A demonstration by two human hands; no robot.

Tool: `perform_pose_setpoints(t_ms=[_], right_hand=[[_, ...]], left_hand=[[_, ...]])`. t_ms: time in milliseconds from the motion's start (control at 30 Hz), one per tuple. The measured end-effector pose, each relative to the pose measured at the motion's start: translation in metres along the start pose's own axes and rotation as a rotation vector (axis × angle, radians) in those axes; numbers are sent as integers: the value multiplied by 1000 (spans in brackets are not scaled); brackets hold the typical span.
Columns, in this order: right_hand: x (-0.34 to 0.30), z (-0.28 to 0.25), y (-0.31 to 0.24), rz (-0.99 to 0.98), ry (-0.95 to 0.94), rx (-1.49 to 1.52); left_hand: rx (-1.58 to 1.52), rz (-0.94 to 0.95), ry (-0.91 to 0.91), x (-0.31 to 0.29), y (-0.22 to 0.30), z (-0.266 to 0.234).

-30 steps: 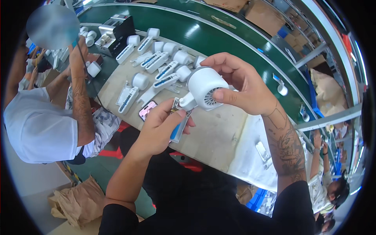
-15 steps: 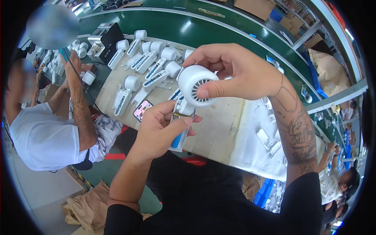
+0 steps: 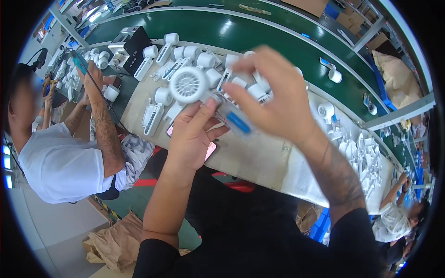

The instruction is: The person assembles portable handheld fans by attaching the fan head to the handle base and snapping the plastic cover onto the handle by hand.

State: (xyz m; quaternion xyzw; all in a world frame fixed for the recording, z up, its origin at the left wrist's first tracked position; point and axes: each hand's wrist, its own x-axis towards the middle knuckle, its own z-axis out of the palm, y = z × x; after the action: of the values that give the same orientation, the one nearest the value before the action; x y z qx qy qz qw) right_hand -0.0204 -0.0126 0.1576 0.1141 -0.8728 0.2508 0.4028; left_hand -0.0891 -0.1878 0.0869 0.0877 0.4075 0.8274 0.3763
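Note:
A white handheld fan (image 3: 188,85) with a round slatted head is in my left hand (image 3: 187,136), whose fingers and thumb close around the neck below the head. Its handle points to the lower right and carries a blue strip; motion blurs that end. To the right of the handle, my right hand (image 3: 280,104) is raised with thumb and fingers apart, blurred and holding nothing that I can see. Under my left hand lies a phone with a pink screen (image 3: 211,150), partly covered. Several more white fans (image 3: 163,96) lie on the table just beyond my hands.
Small white parts (image 3: 354,160) are heaped at the table's right end. A black and silver machine (image 3: 127,51) stands at the far left. Behind the table runs a green conveyor belt (image 3: 222,30). A co-worker in a white shirt (image 3: 69,162) works close on my left.
The fan has swung left, its head turning its slatted face up and its handle now pointing right. My right hand has let go of the head and come away from it.

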Motion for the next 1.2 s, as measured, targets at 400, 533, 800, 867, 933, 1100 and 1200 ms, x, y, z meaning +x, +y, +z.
perform_pose_setpoints(t_ms=[400,533,800,867,933,1100,1200], right_hand=[[-46,52,-17,-77,9,-336],[-43,53,-17,35,20,-113],[-22,62,-22,534,9,431],[-23,72,-23,476,-56,411],[-25,81,-22,114,-125,33],[-39,121,-50,-135,-187,11],[-40,149,-67,-45,-284,240]], left_hand=[[-130,82,194,-4,-3,15],[-113,152,152,2,1,-2],[-75,308,152,-9,6,-16],[-72,320,166,-14,9,-27],[-61,316,167,-21,9,-45],[-154,131,322,-62,15,-74],[-86,218,440,-95,1,-103]])
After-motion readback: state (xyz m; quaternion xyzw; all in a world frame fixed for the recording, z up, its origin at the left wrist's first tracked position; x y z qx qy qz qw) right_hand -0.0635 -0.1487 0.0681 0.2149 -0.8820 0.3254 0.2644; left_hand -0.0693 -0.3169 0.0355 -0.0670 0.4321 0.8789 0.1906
